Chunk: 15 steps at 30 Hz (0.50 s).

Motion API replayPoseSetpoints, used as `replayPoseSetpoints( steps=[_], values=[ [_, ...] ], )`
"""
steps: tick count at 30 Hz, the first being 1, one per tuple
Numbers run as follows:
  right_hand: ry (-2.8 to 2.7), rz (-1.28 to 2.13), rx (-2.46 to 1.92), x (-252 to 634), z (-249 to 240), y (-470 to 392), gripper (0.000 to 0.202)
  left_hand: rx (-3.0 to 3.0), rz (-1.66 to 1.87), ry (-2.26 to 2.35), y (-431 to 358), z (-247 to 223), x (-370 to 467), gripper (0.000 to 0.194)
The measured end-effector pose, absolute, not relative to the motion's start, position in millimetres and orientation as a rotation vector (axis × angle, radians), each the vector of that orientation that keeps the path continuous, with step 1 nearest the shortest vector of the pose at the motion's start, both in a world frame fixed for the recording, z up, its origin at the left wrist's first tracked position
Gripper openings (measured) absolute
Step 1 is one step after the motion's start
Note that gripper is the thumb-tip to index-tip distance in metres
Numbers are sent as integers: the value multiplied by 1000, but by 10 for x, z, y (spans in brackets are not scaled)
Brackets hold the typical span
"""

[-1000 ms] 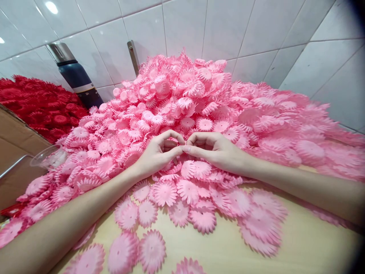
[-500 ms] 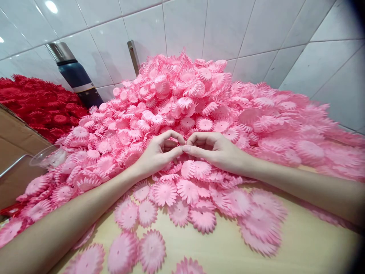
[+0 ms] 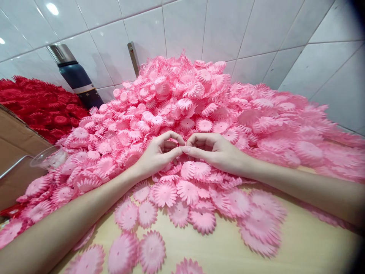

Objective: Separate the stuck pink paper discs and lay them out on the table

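Note:
Pink petal discs (image 3: 185, 102) with jagged edges and small centre holes form a large heap across the middle. In front of it, my left hand (image 3: 163, 150) is pinched, thumb against fingertips. My right hand (image 3: 213, 149) mirrors it in a pinch, and the fingertips of both hands meet. Whatever lies between the fingertips is too small or hidden to make out. Below the hands, loose pink discs (image 3: 152, 251) lie flat on the pale wooden table (image 3: 222, 251).
A dark blue bottle (image 3: 75, 78) with a steel cap leans at the tiled wall (image 3: 182, 30), near a metal strip (image 3: 133, 59). Red petal discs (image 3: 37, 102) are heaped at the left, behind a cardboard box (image 3: 19, 140). A clear plastic cup (image 3: 47, 158) lies beside it.

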State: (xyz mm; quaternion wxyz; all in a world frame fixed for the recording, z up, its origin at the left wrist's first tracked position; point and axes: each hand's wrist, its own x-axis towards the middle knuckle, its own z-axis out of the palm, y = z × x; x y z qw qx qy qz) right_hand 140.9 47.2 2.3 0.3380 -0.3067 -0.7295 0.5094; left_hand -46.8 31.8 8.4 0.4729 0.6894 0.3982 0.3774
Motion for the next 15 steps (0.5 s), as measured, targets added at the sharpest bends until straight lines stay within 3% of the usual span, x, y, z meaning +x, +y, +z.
replayPoseSetpoints(
  steps=[15],
  values=[
    [-1895,1339,-783,1409,34,471,26,1685,923,974,324,75,-477,22]
  ],
)
